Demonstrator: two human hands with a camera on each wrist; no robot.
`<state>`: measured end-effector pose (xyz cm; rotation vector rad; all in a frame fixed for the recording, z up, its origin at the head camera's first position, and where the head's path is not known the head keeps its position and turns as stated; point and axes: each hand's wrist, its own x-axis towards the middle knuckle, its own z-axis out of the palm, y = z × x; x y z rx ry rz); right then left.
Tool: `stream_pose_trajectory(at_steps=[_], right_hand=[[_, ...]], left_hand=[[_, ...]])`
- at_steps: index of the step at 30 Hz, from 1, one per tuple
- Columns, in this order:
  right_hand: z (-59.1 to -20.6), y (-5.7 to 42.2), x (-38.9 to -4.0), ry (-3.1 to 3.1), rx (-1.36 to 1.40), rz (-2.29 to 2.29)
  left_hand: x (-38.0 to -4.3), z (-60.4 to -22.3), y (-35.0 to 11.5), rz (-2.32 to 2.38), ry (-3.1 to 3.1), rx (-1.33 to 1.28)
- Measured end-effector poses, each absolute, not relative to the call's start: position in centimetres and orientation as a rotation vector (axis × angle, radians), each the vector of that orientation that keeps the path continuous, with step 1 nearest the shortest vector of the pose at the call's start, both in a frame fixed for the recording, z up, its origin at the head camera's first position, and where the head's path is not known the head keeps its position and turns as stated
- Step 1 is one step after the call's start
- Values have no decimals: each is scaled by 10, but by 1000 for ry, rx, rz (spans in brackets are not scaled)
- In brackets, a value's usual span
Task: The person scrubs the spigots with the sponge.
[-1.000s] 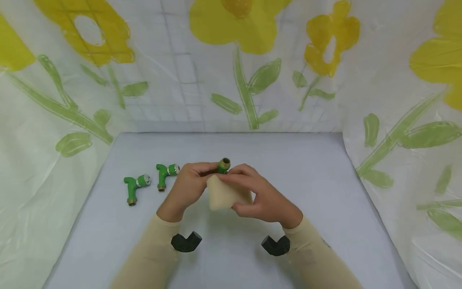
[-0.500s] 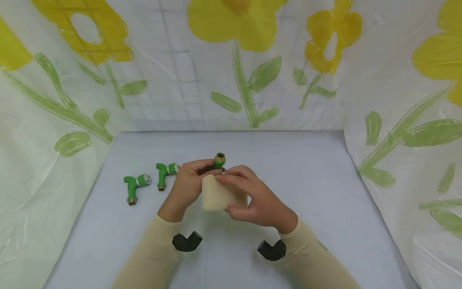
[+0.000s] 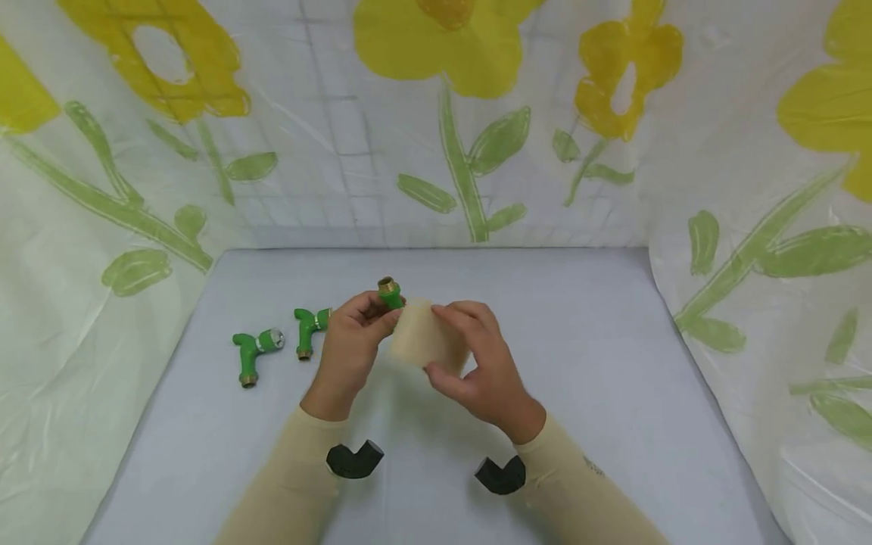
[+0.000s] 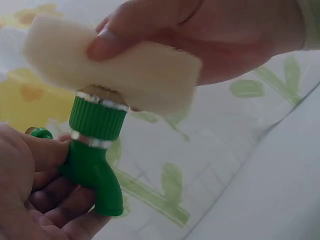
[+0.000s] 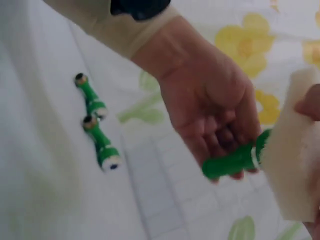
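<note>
My left hand point(image 3: 347, 348) holds a green plastic tap point(image 3: 390, 294) by its body, the brass-coloured threaded end pointing up and away in the head view. In the left wrist view the tap's ribbed green knob point(image 4: 97, 119) with silvery rings faces upward, its spout hanging below. A cream sponge point(image 3: 428, 333) is pinched between thumb and fingers of my right hand point(image 3: 489, 363). Its face lies right at the end of the knob in the left wrist view, hiding that end. From the right wrist view, the sponge point(image 5: 290, 150) also covers part of the tap.
Two similar green taps lie on the white table at the left, one nearer point(image 3: 249, 359) and one farther point(image 3: 306, 333), the latter partly behind my left hand. A sheet point(image 3: 545, 219) painted with flowers hangs behind the table and along both sides.
The tap has shifted left and away and tilted in my left hand. My right hand has moved left, and the sponge has swung up and away, changing its angle against the tap.
</note>
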<state>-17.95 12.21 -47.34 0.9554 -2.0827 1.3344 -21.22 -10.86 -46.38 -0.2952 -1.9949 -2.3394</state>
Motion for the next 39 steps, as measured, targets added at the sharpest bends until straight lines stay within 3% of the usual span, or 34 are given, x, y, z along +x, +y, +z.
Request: stream_pose_trajectory(at_steps=[5,11,17,23,29,35,39], right_hand=[[-479,124,-180,-2088,740,1351],[-477,117,-179,-2022,859,1266],[-485,121,-183,-2069,704,1307],[-484,116,-174,-2046,785,1308],[-485,120,-182,-2068,683,1387],[-488,112,-172,-2022,813,1297],[-483,114,-180,-2020,707,1351]], left_hand=[[-211,-458,-109,-2287,-1924,-288],[-211,-458,-104,-2272,-1944,-263],[-208,-460,-105,-2209,-1960,-261],[-210,-462,-101,-2229,-1944,-310],[-206,-463,-104,-2169,-1977,-289],[-207,-466,-102,-2145,-2009,-265],[-206,-468,-100,-2172,-2009,-266]])
